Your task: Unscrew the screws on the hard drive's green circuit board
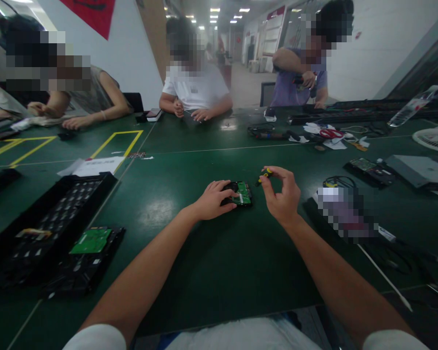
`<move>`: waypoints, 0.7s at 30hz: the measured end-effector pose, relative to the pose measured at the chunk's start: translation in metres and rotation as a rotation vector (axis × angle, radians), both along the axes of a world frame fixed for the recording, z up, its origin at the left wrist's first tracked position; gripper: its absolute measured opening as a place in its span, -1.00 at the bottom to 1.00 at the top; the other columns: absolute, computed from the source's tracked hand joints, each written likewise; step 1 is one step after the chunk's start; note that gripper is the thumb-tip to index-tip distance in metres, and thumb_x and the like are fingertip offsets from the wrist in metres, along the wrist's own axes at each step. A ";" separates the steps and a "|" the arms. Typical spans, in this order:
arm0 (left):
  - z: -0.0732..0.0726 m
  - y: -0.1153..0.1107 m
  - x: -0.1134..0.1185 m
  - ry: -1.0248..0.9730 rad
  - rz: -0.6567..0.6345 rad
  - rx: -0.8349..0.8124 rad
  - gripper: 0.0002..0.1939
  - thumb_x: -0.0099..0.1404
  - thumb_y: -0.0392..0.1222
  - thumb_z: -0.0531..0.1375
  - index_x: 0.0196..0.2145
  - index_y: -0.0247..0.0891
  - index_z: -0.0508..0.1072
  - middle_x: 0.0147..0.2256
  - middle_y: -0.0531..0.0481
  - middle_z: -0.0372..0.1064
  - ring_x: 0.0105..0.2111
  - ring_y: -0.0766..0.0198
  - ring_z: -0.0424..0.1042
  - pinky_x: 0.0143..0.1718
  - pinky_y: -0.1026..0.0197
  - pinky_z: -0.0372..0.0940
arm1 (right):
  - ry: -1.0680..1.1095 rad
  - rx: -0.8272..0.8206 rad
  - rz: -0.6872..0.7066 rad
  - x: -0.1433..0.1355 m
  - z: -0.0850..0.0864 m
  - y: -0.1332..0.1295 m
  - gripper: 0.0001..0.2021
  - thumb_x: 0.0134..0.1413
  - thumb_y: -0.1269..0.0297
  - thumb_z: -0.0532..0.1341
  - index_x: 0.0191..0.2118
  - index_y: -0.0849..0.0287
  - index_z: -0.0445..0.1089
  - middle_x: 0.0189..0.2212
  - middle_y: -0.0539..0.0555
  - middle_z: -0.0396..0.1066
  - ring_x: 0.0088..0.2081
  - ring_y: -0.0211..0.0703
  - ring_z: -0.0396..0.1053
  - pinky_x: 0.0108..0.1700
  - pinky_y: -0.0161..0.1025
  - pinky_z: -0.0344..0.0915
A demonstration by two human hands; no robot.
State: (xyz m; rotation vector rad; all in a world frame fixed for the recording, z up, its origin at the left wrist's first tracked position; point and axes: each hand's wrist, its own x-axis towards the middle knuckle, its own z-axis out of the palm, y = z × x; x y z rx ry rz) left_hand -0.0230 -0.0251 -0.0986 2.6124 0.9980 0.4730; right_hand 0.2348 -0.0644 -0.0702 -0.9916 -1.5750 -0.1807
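Note:
A small hard drive with a green circuit board (245, 193) lies on the dark green table (182, 165), in front of me. My left hand (215, 199) rests on the drive's left part, fingers spread over its edge and top. To the right of the drive, my right hand (282, 192) is raised a little and pinches a short yellow and black screwdriver (264, 176) between thumb and fingers. The screwdriver's dark end points down and left, apart from the drive.
At left lie a long black tray (58, 214) and a larger drive (91, 241) with a green board. At right are another drive (370, 171), a grey box (419, 170) and cables. Several people sit or stand across the table.

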 end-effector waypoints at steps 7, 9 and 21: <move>-0.001 0.000 0.000 -0.011 -0.001 0.005 -0.61 0.45 0.05 0.31 0.18 -0.01 0.54 0.45 -0.19 0.10 0.41 -0.23 0.15 0.40 -0.39 0.05 | -0.100 0.050 -0.006 0.000 0.005 -0.001 -0.67 0.37 0.35 0.26 0.19 -0.01 0.41 -0.02 0.14 0.53 0.02 0.03 0.52 0.08 0.09 0.50; -0.001 0.000 0.000 -0.008 -0.001 0.007 -0.61 0.45 0.05 0.30 0.18 -0.02 0.54 0.44 -0.20 0.10 0.41 -0.22 0.15 0.41 -0.39 0.05 | -0.060 0.055 0.015 -0.001 0.004 0.000 -0.67 0.35 0.34 0.28 0.17 0.00 0.40 0.02 0.15 0.53 0.06 0.04 0.53 0.11 0.11 0.50; -0.003 0.001 0.000 -0.002 0.000 0.011 -0.60 0.44 0.05 0.31 0.18 -0.02 0.54 0.45 -0.19 0.10 0.41 -0.22 0.15 0.40 -0.38 0.06 | -0.075 0.033 -0.046 0.000 0.006 -0.002 -0.74 0.37 0.32 0.26 0.13 0.02 0.42 -0.03 0.15 0.54 0.01 0.03 0.53 0.07 0.09 0.52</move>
